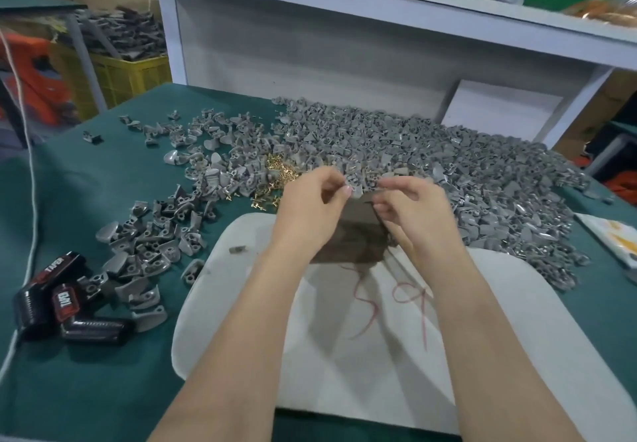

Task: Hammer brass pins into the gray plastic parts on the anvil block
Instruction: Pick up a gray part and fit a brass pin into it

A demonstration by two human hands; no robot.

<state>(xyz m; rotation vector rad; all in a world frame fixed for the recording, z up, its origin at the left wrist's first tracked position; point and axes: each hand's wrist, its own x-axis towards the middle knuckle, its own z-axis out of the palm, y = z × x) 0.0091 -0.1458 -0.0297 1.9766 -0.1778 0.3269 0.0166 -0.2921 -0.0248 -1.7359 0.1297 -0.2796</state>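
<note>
Both hands hover close together above the dark anvil block (350,238). The left hand (310,207) has thumb and forefinger drawn into a narrow pinch, and the right hand (413,207) has its fingers curled inward toward it. Blur hides whether either holds a pin or a part, so I cannot tell. The block sits directly beneath the fingertips on a white pad (344,355). The heap of gray plastic parts (431,145) begins just beyond the fingertips and spreads right, and the loose brass pins (275,174) lie just left of the left hand. The likely slip is a small piece dropped from the pinch, which would vanish into that heap. A pin seated crooked would probably bend once struck, and fingers this near the block risk a blow. No hammer is in view. The only container, a yellow crate (131,74) far left of the hands, is heaped with dark moulded pieces.
</note>
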